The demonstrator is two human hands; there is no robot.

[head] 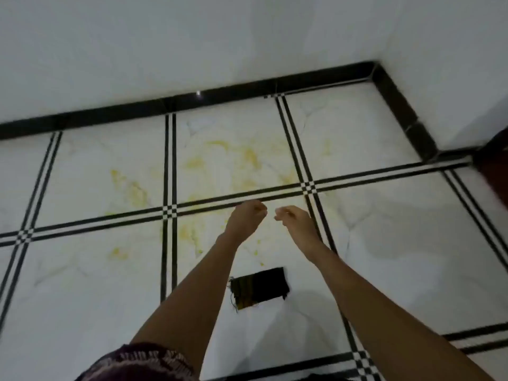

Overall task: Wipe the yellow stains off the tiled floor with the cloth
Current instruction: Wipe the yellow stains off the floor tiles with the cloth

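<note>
Yellow stains (247, 156) spread over the white tiled floor (384, 229), with more smears on the left tile (132, 185) and near the tile joint (189, 232). A dark cloth (259, 287) with frayed threads lies flat on the floor between my forearms, nearer to me than the stains. Both arms reach forward above it. My left hand (248, 215) and my right hand (294, 217) hang in the air with fingers curled, close together and holding nothing. Neither hand touches the cloth.
White walls (192, 45) with a black skirting (247, 88) meet in a corner at the upper right. Black double lines divide the tiles. A dark brown object (494, 158) shows at the right edge. A patterned sleeve (143, 364) sits at the bottom left.
</note>
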